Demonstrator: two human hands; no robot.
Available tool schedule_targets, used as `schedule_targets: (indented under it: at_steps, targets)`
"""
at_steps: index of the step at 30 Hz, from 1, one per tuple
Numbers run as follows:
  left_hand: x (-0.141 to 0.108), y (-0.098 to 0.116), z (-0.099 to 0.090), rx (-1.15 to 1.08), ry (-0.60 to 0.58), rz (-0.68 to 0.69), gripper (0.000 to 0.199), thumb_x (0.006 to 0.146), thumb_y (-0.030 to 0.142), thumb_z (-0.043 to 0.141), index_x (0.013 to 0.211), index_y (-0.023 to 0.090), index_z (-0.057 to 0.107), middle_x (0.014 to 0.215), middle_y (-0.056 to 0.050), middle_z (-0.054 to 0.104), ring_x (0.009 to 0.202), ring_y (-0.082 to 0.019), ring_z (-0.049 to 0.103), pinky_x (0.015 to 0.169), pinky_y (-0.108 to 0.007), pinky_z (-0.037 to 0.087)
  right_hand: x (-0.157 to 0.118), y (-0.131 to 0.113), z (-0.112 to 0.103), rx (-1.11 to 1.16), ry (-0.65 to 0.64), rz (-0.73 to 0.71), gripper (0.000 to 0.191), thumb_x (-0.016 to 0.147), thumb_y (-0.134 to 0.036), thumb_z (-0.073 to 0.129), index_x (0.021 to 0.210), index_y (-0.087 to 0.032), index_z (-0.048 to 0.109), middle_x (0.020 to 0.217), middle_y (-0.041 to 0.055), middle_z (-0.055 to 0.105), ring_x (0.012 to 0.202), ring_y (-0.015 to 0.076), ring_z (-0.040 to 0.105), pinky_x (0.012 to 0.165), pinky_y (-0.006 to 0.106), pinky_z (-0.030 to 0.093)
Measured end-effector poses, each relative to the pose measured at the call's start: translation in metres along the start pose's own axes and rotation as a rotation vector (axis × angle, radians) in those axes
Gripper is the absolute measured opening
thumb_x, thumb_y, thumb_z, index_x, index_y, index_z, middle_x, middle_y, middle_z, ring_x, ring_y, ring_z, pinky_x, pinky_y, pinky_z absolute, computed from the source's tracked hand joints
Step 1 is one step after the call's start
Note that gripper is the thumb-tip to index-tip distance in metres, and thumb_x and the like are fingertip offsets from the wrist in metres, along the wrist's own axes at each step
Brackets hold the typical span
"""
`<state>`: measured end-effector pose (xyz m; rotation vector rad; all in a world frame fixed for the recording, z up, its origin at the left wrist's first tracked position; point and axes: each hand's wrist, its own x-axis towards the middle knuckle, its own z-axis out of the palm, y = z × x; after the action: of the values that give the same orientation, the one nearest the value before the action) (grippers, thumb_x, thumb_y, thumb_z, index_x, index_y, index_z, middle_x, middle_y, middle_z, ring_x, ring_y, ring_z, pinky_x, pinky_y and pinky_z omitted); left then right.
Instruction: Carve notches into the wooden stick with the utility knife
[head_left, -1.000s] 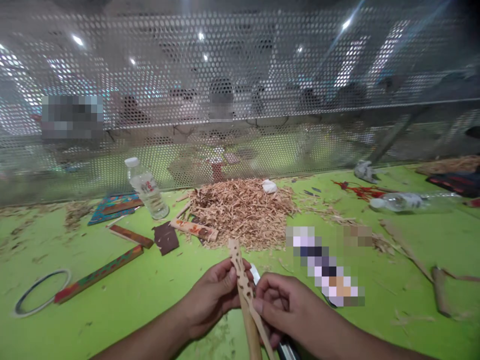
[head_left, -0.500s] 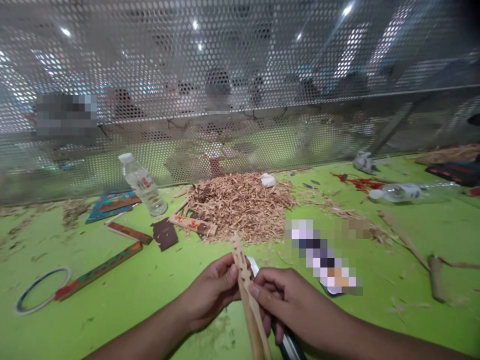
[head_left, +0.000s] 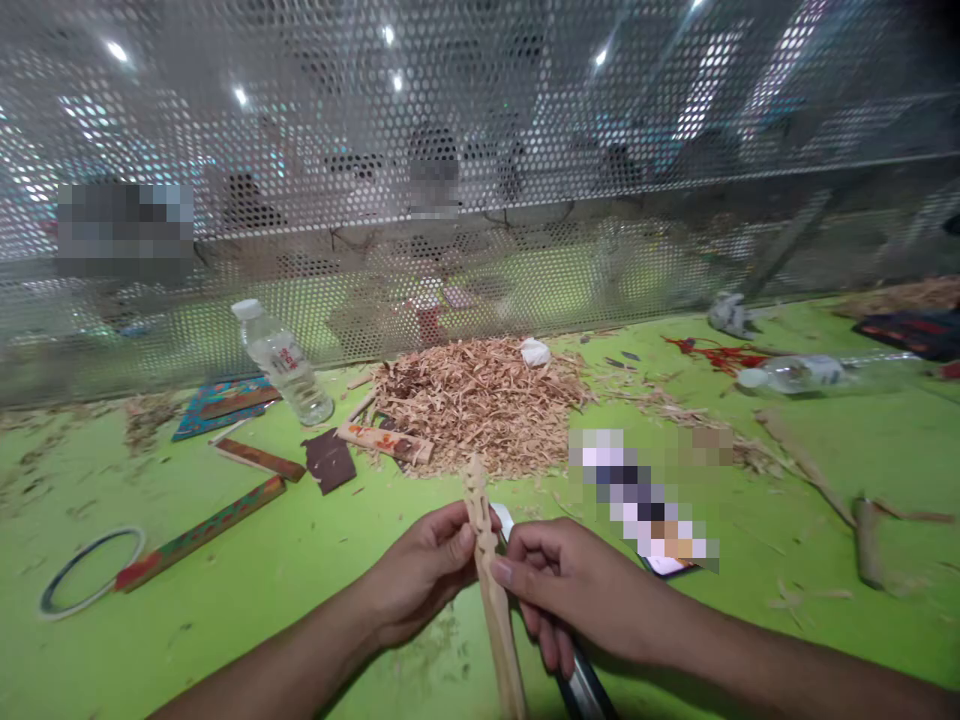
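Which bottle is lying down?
The bottle on the right, beside the red strings; the other bottle stands on its base, left of the shavings.

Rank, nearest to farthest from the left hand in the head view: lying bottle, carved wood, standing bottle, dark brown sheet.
1. Carved wood: held in the left hand.
2. Dark brown sheet: ahead, leftward.
3. Standing bottle: farther back, left.
4. Lying bottle: far right.
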<state>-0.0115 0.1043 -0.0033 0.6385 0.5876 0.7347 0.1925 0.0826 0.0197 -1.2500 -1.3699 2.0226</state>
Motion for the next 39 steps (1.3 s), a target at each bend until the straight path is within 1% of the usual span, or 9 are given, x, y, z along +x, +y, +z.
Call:
schedule_targets:
  at_steps: [3,10,13,18,23,25,30,34,39]
  targets:
    - [0.0,-0.001,-0.002,-0.003,-0.003,-0.011,0.042,0.074,0.044,0.099,0.101,0.016,0.083,0.09,-0.003,0.076,0.085,-0.014,0.07,0.084,-0.024,0.048,0.001,0.001,-0.001,0.023,-0.013,0.012,0.061,0.079,-0.077,0.08,0.081,-0.022,0.054,0.056,-0.0088,0.063,0.038,0.0092,0.061,0.034,0.016,0.047]
    - [0.0,-0.003,-0.005,-0.003,-0.008,-0.033,0.045,0.069,0.046,0.101,0.098,0.018,0.083,0.086,-0.001,0.074,0.08,-0.013,0.068,0.079,-0.023,0.047,-0.001,0.004,-0.003,0.047,-0.047,-0.001,0.057,0.082,-0.072,0.081,0.082,-0.022,0.055,0.056,-0.0083,0.066,0.035,0.0087,0.06,0.033,0.015,0.045]
    - [0.0,-0.003,-0.006,0.005,-0.013,-0.04,0.044,0.069,0.044,0.101,0.099,0.017,0.083,0.087,-0.002,0.075,0.082,-0.014,0.068,0.08,-0.024,0.048,0.0,0.004,-0.004,0.044,-0.041,-0.003,0.056,0.082,-0.071,0.082,0.082,-0.021,0.056,0.057,-0.0082,0.066,0.035,0.0086,0.061,0.033,0.016,0.046]
    - [0.0,-0.002,-0.007,0.013,-0.017,-0.049,0.042,0.071,0.042,0.101,0.1,0.018,0.084,0.092,-0.004,0.077,0.087,-0.017,0.069,0.086,-0.027,0.049,-0.001,0.003,-0.004,0.032,-0.041,0.006,0.058,0.08,-0.073,0.082,0.081,-0.021,0.056,0.055,-0.0081,0.065,0.037,0.0089,0.061,0.034,0.016,0.047]
    - [-0.001,-0.001,-0.006,0.023,-0.017,-0.059,0.039,0.075,0.04,0.099,0.104,0.018,0.084,0.096,-0.006,0.078,0.089,-0.017,0.07,0.09,-0.03,0.05,-0.001,-0.001,-0.007,0.03,-0.041,0.015,0.06,0.079,-0.075,0.081,0.081,-0.02,0.057,0.056,-0.0073,0.066,0.038,0.0087,0.062,0.036,0.016,0.048]
    - [0.0,-0.002,-0.007,0.026,-0.021,-0.058,0.041,0.073,0.041,0.1,0.104,0.018,0.084,0.095,-0.006,0.078,0.089,-0.017,0.07,0.089,-0.029,0.049,-0.001,-0.002,-0.007,0.029,-0.041,0.013,0.06,0.078,-0.075,0.082,0.08,-0.02,0.058,0.056,-0.0073,0.065,0.037,0.008,0.061,0.036,0.016,0.049]
    - [0.001,-0.005,-0.01,0.025,-0.026,-0.05,0.045,0.068,0.046,0.102,0.098,0.018,0.084,0.087,-0.003,0.076,0.084,-0.016,0.069,0.082,-0.026,0.048,-0.002,-0.005,-0.006,0.039,-0.052,0.012,0.059,0.077,-0.073,0.085,0.079,-0.02,0.058,0.056,-0.0079,0.066,0.034,0.007,0.059,0.035,0.016,0.047]
    - [0.001,-0.007,-0.012,0.028,-0.02,-0.053,0.049,0.067,0.047,0.102,0.101,0.017,0.084,0.09,-0.004,0.076,0.084,-0.016,0.069,0.081,-0.026,0.047,-0.004,-0.004,-0.004,0.046,-0.068,0.023,0.059,0.075,-0.073,0.086,0.079,-0.021,0.057,0.056,-0.0077,0.066,0.034,0.0079,0.059,0.034,0.016,0.047]
    - [0.0,-0.006,-0.011,0.031,-0.021,-0.052,0.047,0.069,0.045,0.101,0.102,0.017,0.084,0.092,-0.004,0.076,0.085,-0.016,0.069,0.083,-0.027,0.048,-0.004,-0.004,-0.005,0.044,-0.078,0.027,0.06,0.075,-0.073,0.086,0.078,-0.02,0.058,0.055,-0.0073,0.066,0.034,0.0082,0.06,0.035,0.016,0.047]
